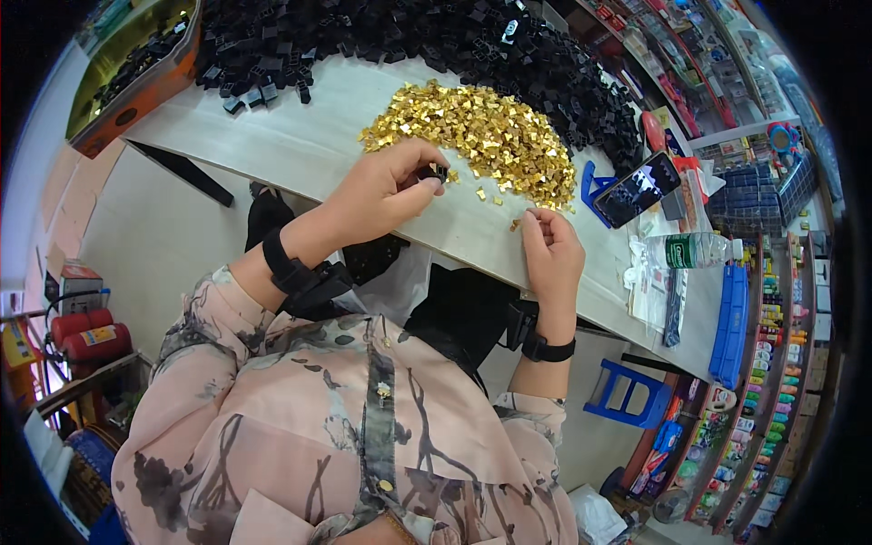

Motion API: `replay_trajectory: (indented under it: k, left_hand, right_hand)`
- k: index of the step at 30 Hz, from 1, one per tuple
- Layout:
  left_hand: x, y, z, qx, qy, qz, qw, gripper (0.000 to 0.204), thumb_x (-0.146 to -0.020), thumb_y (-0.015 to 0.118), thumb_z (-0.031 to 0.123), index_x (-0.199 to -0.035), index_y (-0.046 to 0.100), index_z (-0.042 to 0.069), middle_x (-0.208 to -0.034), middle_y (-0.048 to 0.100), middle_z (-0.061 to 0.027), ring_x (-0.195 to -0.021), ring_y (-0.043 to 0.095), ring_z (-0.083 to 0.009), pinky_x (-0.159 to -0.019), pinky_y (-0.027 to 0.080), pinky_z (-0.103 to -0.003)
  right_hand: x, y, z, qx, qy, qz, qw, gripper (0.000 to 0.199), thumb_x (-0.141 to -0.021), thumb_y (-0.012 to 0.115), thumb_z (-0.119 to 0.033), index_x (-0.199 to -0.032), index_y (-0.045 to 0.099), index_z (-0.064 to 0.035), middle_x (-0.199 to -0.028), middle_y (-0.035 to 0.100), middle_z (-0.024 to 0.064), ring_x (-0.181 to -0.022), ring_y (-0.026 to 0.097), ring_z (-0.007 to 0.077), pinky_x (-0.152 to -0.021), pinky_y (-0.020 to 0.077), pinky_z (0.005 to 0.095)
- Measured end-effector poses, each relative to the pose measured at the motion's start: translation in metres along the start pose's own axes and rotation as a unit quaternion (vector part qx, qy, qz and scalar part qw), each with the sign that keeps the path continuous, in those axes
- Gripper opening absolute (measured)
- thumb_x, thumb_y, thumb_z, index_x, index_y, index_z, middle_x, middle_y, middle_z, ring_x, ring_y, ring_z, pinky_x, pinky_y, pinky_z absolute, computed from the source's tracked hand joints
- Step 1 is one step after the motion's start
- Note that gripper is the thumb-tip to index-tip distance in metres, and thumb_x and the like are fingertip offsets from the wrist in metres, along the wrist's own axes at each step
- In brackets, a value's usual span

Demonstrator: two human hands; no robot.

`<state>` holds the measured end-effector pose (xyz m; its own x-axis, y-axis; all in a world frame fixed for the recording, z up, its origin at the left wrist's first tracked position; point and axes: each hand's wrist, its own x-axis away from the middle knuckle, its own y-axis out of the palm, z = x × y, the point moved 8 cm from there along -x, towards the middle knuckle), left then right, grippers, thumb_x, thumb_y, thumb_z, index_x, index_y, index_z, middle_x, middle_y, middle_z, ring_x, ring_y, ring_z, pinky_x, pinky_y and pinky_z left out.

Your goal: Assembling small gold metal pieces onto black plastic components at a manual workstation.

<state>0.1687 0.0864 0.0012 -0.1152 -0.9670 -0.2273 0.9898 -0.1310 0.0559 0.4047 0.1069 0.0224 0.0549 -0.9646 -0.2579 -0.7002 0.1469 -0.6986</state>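
My left hand [383,189] is closed in a pinch on a small black plastic piece [439,172], held just above the near-left side of a heap of small shiny gold metal pieces [481,132]. Beside the heap's near right end, my right hand [554,257] pinches one small gold piece [515,223] between thumb and fingertips. A few loose gold pieces [482,193] lie on the table between the hands. Behind the gold heap spreads a wide pile of small black plastic pieces [363,41]. My fingers partly hide the black piece.
An orange-sided box [136,109] of small parts stands at the far left of the pale table [263,136]. To the right are a phone [639,189] on a blue stand, a water bottle [695,251] and a blue tray [729,327]. A blue stool [627,393] stands below.
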Motion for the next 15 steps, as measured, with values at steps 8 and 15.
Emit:
replay_trajectory:
  k: [8,15]
  left_hand:
    - [0.0,0.002,0.001,-0.023,-0.021,-0.017,0.999,0.019,-0.085,0.058,0.009,-0.102,0.059,0.002,-0.072,0.057,-0.0002,-0.06,0.047,-0.0049,-0.054,0.039,-0.022]
    - [0.001,0.004,0.003,-0.056,-0.005,-0.029,0.998,0.022,-0.083,0.06,0.011,-0.103,0.06,0.002,-0.071,0.058,-0.0039,-0.059,0.049,-0.0075,-0.054,0.041,-0.024]
  right_hand:
    - [-0.001,0.025,-0.007,-0.064,0.051,-0.089,0.993,0.013,-0.085,0.064,-0.012,-0.088,0.062,0.0003,-0.075,0.062,0.0002,-0.066,0.055,0.0059,-0.061,0.0445,0.0197]
    - [0.006,0.05,-0.067,-0.407,-0.01,-0.101,0.908,0.008,-0.086,0.06,-0.004,-0.094,0.059,-0.0011,-0.083,0.061,0.0025,-0.073,0.058,0.0091,-0.066,0.0474,0.0217]
